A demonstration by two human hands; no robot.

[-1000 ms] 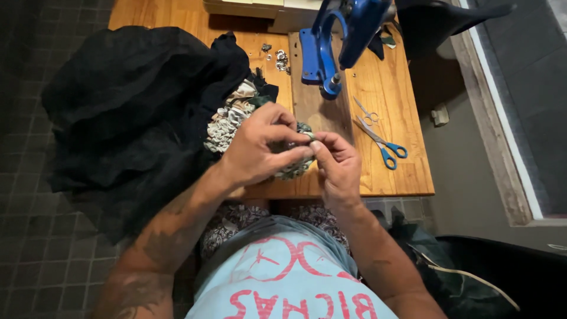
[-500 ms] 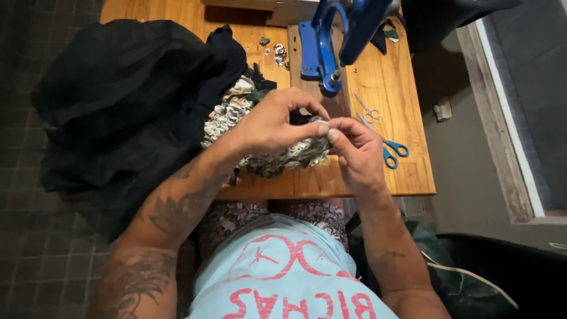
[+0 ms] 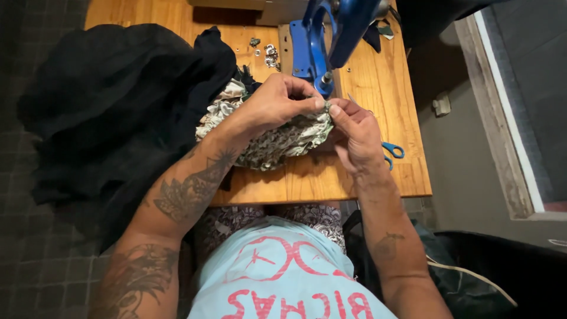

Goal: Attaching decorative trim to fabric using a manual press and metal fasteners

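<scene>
Patterned cloth (image 3: pixel 277 139) (bunched) pinched between both hands (image 3: pixel 328 112) beneath blue press (image 3: pixel 319 41).

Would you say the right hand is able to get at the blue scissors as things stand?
Probably yes. The scissors lie on the table just beside the right hand, with nothing between them, though its fingertips now pinch the patterned fabric with the left hand.

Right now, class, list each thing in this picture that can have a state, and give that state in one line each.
Left hand: pinching the patterned fabric's edge.
Right hand: pinching the same edge.
Patterned fabric: bunched on the wooden table.
Black cloth: heaped, hanging over the table's side.
Blue scissors: lying flat, partly hidden.
Blue press: standing, untouched.
</scene>
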